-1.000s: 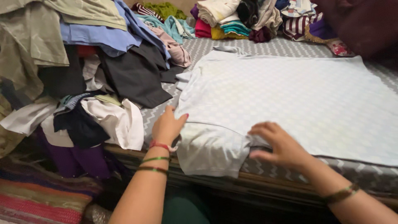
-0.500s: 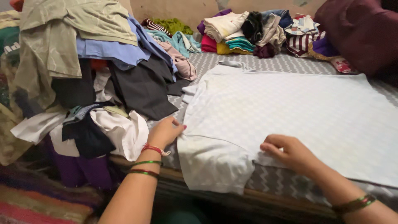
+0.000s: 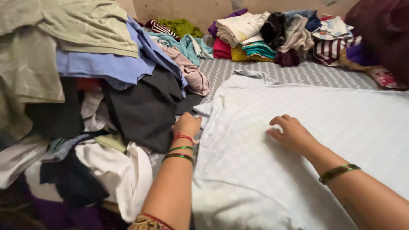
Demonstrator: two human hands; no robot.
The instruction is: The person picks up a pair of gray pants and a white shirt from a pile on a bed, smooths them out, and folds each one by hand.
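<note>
So I've got this pale blue-white shirt point(image 3: 298, 127) spread flat on the bed point(image 3: 264, 72), which has a grey zigzag cover. The shirt takes up most of the near and right part of the bed. Its long axis runs roughly from the bed's near edge toward the far right, with what looks like the collar end point(image 3: 251, 74) pointing at the far side, toward the wall. The bottom part hangs toward me at the near edge.

My left hand point(image 3: 186, 125) is at the shirt's left edge, fingers curled in, right where the fabric meets the pile. Looks like it's pinching the edge, but I honestly can't tell if it really has hold of the cloth. My right hand point(image 3: 292, 133) is lying palm down on the middle of the shirt, fingers loosely spread and a bit bent, gripping nothing, just pressing on it.

On the left side of the bed there's a big messy heap of clothes point(image 3: 93, 85): olive, blue, black and white stuff, touching the shirt's left edge. Along the far edge sits a row of folded clothes point(image 3: 264, 38), well apart from my hands.
</note>
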